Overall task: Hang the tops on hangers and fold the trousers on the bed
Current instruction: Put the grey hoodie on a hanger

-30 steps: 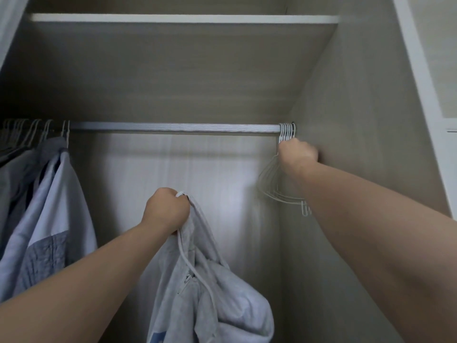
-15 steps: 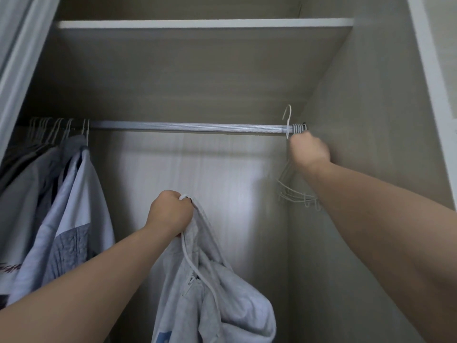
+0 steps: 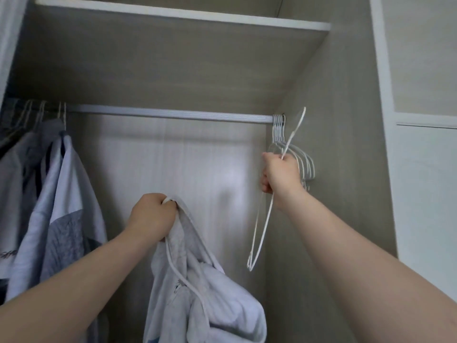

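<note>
My left hand grips the neck of a light grey hooded top with a white drawstring, which hangs below my fist inside the wardrobe. My right hand holds a white wire hanger by its neck, off the rail; its hook points up to the right and its body hangs down to the left. Several more empty white hangers stay bunched at the right end of the metal rail, just behind my right hand.
Several hung garments, pale blue and grey, fill the rail's left end. A shelf runs above the rail. The wardrobe's side wall stands close to the right of my right hand. The middle stretch of rail is bare.
My right hand has lifted one white hanger off the right end of the rail and lowered it away from the bunch. My left hand keeps holding the hooded top.
</note>
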The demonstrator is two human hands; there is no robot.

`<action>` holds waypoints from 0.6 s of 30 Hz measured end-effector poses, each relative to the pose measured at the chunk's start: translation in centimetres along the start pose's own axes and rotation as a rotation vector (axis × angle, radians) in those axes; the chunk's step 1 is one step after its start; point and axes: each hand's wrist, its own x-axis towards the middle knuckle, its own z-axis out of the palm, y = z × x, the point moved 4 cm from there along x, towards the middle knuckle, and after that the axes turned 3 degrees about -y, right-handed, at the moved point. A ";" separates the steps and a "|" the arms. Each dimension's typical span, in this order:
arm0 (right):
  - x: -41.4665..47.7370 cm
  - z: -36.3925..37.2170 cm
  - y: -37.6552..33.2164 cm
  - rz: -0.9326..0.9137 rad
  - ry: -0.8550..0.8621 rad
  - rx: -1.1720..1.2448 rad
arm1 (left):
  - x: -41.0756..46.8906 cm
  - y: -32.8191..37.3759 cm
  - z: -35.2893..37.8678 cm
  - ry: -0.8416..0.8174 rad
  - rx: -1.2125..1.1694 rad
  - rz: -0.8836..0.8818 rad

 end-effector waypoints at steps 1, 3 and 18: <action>-0.5 -0.1 0.2 0.072 -0.024 0.014 | -0.5 -0.2 -0.3 0.000 0.006 -0.003; -1.4 -0.6 0.5 0.177 -0.049 -0.001 | -1.6 -0.4 -0.9 0.009 0.012 -0.012; -26.9 -13.7 -7.7 0.066 -0.328 -0.002 | -15.1 6.0 -1.1 0.002 -0.037 -0.106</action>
